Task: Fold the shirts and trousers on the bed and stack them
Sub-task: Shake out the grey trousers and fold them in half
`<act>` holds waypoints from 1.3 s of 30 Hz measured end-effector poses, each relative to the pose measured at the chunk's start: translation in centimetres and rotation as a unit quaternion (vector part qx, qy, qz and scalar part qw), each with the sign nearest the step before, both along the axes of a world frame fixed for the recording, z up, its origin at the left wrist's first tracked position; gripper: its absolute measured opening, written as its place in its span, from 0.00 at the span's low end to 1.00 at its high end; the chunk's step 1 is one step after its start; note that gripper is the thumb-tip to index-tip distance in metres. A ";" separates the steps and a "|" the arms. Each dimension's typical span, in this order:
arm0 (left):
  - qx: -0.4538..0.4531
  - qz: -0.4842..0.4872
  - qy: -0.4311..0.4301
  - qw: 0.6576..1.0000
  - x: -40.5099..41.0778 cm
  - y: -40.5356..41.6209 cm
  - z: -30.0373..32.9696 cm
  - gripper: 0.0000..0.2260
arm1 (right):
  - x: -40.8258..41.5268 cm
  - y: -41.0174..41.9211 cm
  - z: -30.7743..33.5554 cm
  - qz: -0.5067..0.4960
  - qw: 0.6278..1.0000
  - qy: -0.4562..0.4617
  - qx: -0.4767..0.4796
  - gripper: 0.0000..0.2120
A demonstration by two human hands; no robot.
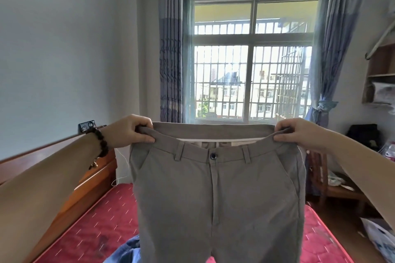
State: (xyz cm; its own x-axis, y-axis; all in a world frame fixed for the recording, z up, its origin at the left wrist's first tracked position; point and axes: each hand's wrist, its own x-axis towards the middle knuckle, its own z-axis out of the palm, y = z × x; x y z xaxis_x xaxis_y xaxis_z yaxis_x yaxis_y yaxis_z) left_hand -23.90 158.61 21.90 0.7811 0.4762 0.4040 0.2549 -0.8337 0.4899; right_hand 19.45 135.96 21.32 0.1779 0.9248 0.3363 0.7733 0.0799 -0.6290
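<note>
Grey trousers (215,194) held up in the air over the red bed (102,226), front facing me. Left hand (133,131) and right hand (298,133) each pinch a waistband corner. Blue garment (124,251) lies underneath.

Grey-brown trousers (215,194) are held up in the air, front side seen, waistband stretched level and gripped at both ends. Dark button fastened at centre; fly closed; belt loops and slanted side pockets visible. Legs hang down out of view. Red quilted bed (102,226) lies beneath. A blue garment (124,251) is seen crumpled on it, lower left of the trousers.
</note>
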 end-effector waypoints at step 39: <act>-0.248 0.117 -0.374 0.886 19.4 -9.4 -5.0 0.10 | -13.6 6.3 -3.6 -0.110 0.811 0.539 0.198 0.13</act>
State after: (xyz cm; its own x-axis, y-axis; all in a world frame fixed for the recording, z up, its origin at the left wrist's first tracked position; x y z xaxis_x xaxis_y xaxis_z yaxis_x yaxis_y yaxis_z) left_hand -4.50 149.22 16.90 0.2395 0.8536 0.4626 -0.1588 -0.4356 0.8860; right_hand 5.84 142.22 17.75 0.7119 0.6882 0.1398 -0.1853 0.3761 -0.9079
